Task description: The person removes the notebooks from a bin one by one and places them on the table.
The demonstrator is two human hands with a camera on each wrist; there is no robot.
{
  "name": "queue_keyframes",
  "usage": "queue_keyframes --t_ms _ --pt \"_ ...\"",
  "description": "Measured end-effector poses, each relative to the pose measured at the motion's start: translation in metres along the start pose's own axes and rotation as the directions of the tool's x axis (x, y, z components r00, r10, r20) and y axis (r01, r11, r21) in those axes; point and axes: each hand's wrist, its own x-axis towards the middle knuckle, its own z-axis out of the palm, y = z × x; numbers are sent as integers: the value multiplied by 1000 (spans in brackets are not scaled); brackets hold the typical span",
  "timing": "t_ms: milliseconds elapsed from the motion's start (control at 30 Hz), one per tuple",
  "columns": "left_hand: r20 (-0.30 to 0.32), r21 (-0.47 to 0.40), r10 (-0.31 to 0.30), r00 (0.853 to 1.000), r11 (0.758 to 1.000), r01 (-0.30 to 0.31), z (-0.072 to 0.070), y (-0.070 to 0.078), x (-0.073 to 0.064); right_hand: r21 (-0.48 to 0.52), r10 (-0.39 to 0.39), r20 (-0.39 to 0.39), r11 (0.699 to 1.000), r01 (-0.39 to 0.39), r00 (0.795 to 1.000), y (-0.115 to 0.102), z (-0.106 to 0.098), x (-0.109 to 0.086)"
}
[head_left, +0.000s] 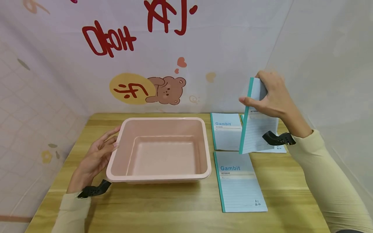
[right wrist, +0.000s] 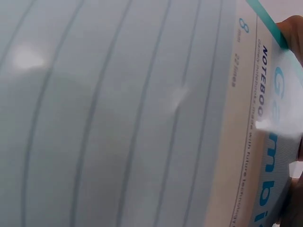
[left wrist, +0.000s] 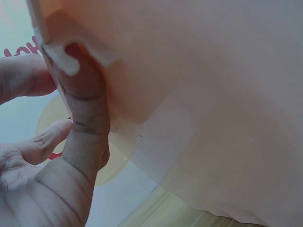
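Observation:
My right hand (head_left: 272, 95) grips a pale blue notebook (head_left: 259, 129) with a teal spine, holding it upright above the table. In the right wrist view its lined cover (right wrist: 142, 113) fills most of the picture. A pink plastic basin (head_left: 166, 177) stands on the table at centre left, nothing inside it. My left hand (head_left: 97, 153) holds the basin at its left rim; in the left wrist view the thumb (left wrist: 87, 113) hooks under the rim. A notebook (head_left: 240, 187) lies flat right of the basin, and another notebook (head_left: 225, 136) lies behind it.
One more notebook (head_left: 281, 149) lies at the back right, partly hidden by the held one. The wooden table (head_left: 151, 207) meets a printed white cloth wall (head_left: 233, 42) at its back edge. A pale wall (head_left: 332, 81) rises on the right.

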Motion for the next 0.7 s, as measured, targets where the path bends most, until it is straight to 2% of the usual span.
queue_keyframes --t_ms 167,367,467,600,700 --pt "3 -7 10 1000 1000 -10 -1 0 -2 -68 58 93 996 -51 994 26 2 -25" --pt "6 -13 13 1000 1000 -13 0 0 -2 -165 146 202 980 -114 968 50 7 -54" --pt "10 -13 10 1000 1000 -9 1 1 -1 -197 178 258 972 -129 950 62 10 -69" --pt "5 -13 4 1000 1000 -4 3 1 -1 -233 230 339 960 -155 912 76 15 -91" --pt "-1 -20 3 1000 1000 -3 3 1 0 -264 257 367 950 -164 894 85 20 -107"
